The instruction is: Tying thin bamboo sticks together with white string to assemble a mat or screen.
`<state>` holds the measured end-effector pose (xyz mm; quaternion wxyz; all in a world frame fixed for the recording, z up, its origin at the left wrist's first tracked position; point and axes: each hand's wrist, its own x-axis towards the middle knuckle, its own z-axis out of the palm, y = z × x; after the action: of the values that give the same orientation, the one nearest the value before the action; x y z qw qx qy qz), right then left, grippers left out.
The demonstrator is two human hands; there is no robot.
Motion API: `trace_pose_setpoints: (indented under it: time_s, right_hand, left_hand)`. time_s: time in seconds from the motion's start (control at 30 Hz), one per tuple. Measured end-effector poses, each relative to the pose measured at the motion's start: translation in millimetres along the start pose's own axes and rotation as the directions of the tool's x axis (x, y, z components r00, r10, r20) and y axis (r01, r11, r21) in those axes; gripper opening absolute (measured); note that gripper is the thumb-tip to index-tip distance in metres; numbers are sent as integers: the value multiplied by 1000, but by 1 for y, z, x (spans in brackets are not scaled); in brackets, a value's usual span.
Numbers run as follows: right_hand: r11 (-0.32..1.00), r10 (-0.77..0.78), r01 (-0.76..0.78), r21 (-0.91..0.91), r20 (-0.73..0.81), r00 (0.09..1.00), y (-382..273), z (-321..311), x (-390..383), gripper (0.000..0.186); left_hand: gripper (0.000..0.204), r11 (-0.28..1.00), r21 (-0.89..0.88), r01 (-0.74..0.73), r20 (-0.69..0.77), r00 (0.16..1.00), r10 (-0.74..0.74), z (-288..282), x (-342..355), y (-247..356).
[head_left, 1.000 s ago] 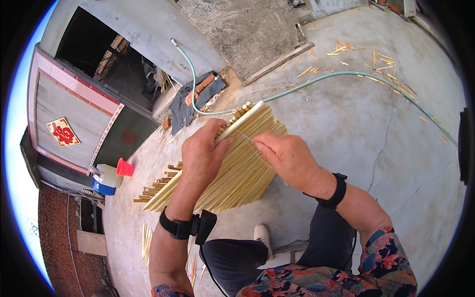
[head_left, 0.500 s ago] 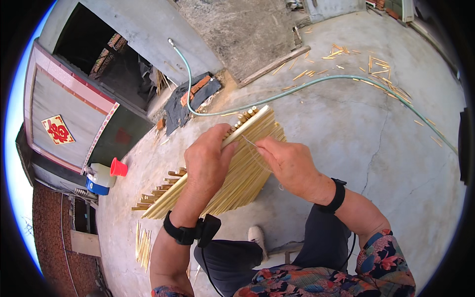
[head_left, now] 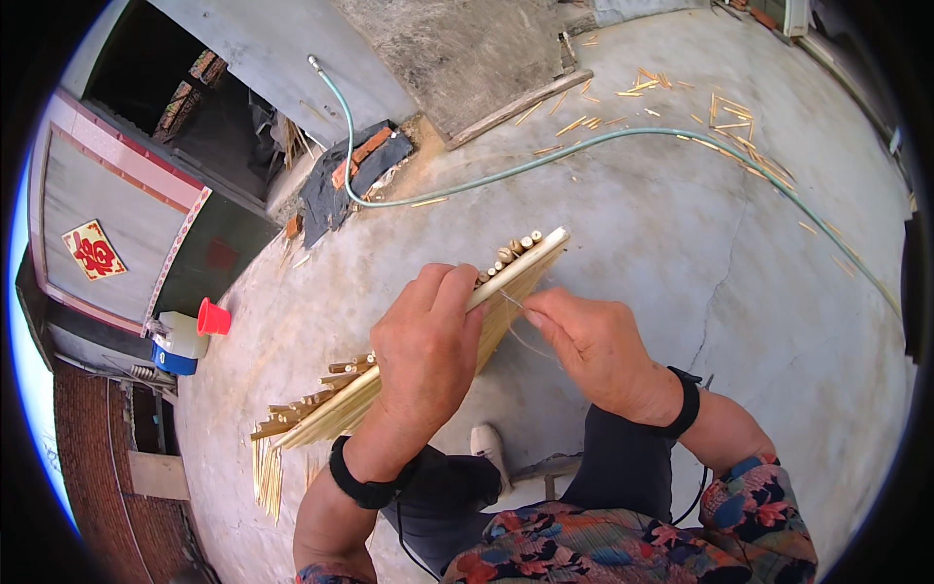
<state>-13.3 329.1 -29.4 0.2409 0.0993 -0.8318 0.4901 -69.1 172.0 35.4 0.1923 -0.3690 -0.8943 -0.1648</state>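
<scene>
A mat of pale straight stalks (head_left: 528, 262) stands tilted in front of me, its cut ends sticking out unevenly along the far side. My left hand (head_left: 423, 343) is closed around its upper edge, thumb on the near face. Just right of it, my right hand (head_left: 605, 348) pinches a thin pale thread (head_left: 526, 344) close to the edge stalk. One length of thread reaches the edge, and a loose loop hangs below my fingers. My left palm and wrist hide the middle of the mat.
A green hose (head_left: 516, 171) curves across the concrete floor. Short cut stalk pieces (head_left: 735, 115) lie scattered beyond it. Loose stalks (head_left: 268, 479) lie at the lower left. A red bucket (head_left: 213, 317) stands beside a pale jug at the left. A black sheet (head_left: 326, 195) with bricks lies farther off.
The mat has turned more edge-on, so less of its near face shows. Both hands sit slightly lower and farther right in view. The left hand keeps its grip; the right still pinches the thread.
</scene>
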Motion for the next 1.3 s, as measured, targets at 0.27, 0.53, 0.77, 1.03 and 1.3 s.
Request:
trace_pose_setpoints:
  time_s: [0.27, 0.53, 0.77, 1.03, 1.3]
  right_hand:
    - [999, 9, -9, 52, 8, 1000, -3, 0, -11, 8]
    - [994, -41, 45, 101, -37, 998, -6, 10, -18, 8]
    - [978, 101, -124, 171, 135, 986, -14, -2, -30, 13]
    - [761, 417, -562, 324, 418, 807, -31, -31, -84, 23]
    - [600, 467, -655, 460, 464, 753, -49, -28, -144, 24]
  left_hand:
    - [26, 999, -18, -33, -1, 999, 33, -3, -12, 9]
    - [26, 999, -14, -34, -32, 999, 34, -4, -24, 14]
    - [28, 998, -38, -48, -28, 999, 47, -5, -36, 19]
    - [34, 990, -24, -142, 5, 990, 142, -2, -73, 41]
    - [28, 964, -110, -242, 7, 970, 244, -8, -114, 60]
